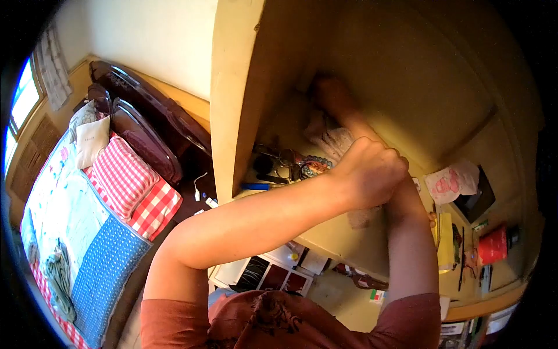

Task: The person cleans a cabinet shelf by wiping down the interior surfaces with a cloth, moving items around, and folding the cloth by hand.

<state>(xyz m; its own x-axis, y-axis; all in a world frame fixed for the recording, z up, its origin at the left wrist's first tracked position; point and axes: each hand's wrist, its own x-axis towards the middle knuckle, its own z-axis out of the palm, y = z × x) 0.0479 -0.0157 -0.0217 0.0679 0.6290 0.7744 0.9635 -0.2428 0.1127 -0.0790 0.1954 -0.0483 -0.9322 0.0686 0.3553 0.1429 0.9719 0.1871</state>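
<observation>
My left hand is closed in a fist, crossing in front of my right forearm. What it holds, if anything, is hidden. My right hand reaches deep into the dark inner corner of the shelf; shadow hides its fingers. Just below it lies a pale, crumpled cloth or sheet. Nearer to my left forearm is a cluster of small items: a beaded, colourful bracelet-like piece, dark sunglasses-like items and a blue pen-like stick. Another pale patch shows under my left hand.
The shelf's upright side panel stands at the left. On the right are a pink-printed white packet, a dark flat tablet-like object, a yellow item and a red container. Beyond is a bed with a blue cover.
</observation>
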